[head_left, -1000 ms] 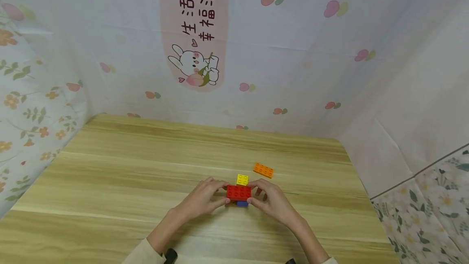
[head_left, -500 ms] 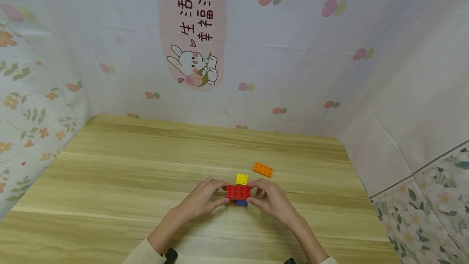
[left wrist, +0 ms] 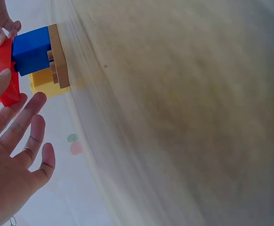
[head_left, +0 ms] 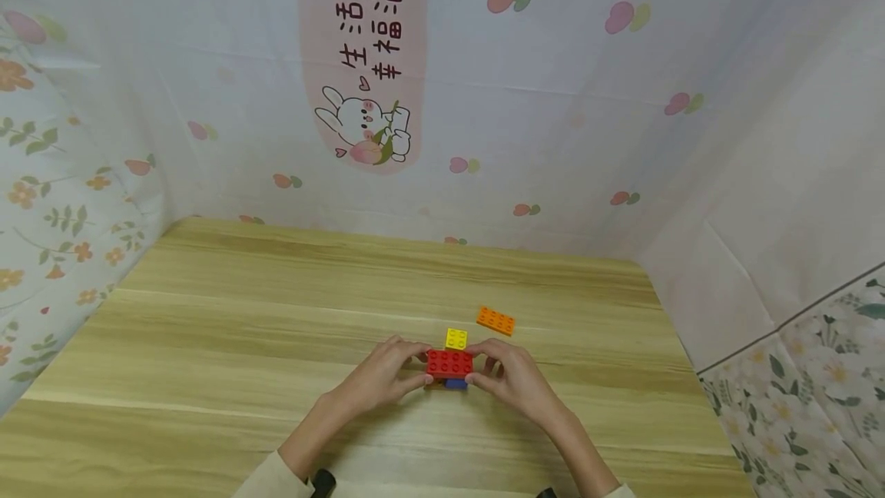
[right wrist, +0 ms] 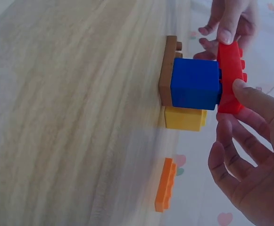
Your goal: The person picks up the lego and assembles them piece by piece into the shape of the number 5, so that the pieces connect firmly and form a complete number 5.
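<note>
A red eight-stud toy brick is pinched at both short ends, by my left hand on one side and my right hand on the other. It sits over a blue brick, slightly tilted, with a narrow gap showing blue studs between them. Under the blue brick lies a thin brown plate on the table, some of its studs uncovered beside the blue brick. A yellow four-stud brick stands just behind this stack. In both wrist views, thumb and index finger grip the red brick while the other fingers spread loosely.
An orange eight-stud plate lies on the wooden table, behind and right of the stack. White printed cloth hangs behind the table and along both sides.
</note>
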A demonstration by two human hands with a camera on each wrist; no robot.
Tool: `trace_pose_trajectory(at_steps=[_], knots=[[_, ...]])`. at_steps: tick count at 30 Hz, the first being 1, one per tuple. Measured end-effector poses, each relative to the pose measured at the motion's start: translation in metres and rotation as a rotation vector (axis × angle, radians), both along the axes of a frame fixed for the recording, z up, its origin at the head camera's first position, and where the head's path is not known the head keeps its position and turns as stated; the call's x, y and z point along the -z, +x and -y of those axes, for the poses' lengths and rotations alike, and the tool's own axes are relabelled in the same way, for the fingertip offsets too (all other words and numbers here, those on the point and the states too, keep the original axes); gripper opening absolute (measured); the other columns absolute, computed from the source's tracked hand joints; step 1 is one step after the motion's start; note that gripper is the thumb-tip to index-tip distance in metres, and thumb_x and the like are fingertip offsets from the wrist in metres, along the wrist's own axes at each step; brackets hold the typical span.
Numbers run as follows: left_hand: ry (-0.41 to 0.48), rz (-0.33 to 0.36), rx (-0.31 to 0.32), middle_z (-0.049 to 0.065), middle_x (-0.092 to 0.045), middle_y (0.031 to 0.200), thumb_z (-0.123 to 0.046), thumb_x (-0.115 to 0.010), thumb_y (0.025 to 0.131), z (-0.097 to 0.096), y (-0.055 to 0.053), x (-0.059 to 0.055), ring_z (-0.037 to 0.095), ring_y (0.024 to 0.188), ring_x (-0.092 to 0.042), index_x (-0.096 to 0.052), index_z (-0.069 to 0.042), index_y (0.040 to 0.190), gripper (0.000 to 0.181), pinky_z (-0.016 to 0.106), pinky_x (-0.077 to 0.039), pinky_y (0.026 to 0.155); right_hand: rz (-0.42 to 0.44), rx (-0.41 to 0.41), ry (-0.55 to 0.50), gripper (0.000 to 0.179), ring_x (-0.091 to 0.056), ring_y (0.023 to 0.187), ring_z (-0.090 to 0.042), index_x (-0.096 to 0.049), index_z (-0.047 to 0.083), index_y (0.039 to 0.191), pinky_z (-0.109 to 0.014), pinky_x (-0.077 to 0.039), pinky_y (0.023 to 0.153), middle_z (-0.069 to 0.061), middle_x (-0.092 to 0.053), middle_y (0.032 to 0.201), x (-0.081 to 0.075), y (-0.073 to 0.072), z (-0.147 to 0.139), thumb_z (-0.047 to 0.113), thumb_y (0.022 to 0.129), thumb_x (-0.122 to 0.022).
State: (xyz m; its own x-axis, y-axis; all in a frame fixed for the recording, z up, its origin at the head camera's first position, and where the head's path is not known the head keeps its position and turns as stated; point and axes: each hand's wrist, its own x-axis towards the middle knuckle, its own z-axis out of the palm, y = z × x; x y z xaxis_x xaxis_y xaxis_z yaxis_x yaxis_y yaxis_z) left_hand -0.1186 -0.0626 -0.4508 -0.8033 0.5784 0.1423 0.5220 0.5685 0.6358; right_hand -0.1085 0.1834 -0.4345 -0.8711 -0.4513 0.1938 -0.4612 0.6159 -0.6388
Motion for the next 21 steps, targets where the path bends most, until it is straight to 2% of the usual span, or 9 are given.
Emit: trace_pose_trajectory(at_steps=[7,21], knots=[[-0.002,0.003,-0.003,-0.002,-0.065,0.104,-0.030,-0.066,0.087,-0.0002,0.0000,-0.0009,0.016,0.091,-0.052,-0.062,-0.009,0.119,0.038,0.033,-0.045,0.077,0.013,0.006,0.004,0.030,-0.054,0.071,-0.006,-0.066,0.013,0.108,-0.022,-0.048,0.059,0.005,-0.064,0.099,0.0005,0.0019,-0.0006,0.019,0.080,-0.074],[0.028,0.014,0.028,-0.002,-0.065,0.104,-0.028,-0.066,0.088,0.0019,-0.0020,0.0010,0.017,0.093,-0.053,-0.062,-0.008,0.118,0.036,0.033,-0.046,0.080,-0.029,-0.006,0.016,0.028,-0.045,0.060,-0.002,-0.068,0.012,0.103,-0.020,-0.042,0.050,0.007,-0.064,0.092,-0.0008,0.0004,0.0022,0.015,0.077,-0.077]])
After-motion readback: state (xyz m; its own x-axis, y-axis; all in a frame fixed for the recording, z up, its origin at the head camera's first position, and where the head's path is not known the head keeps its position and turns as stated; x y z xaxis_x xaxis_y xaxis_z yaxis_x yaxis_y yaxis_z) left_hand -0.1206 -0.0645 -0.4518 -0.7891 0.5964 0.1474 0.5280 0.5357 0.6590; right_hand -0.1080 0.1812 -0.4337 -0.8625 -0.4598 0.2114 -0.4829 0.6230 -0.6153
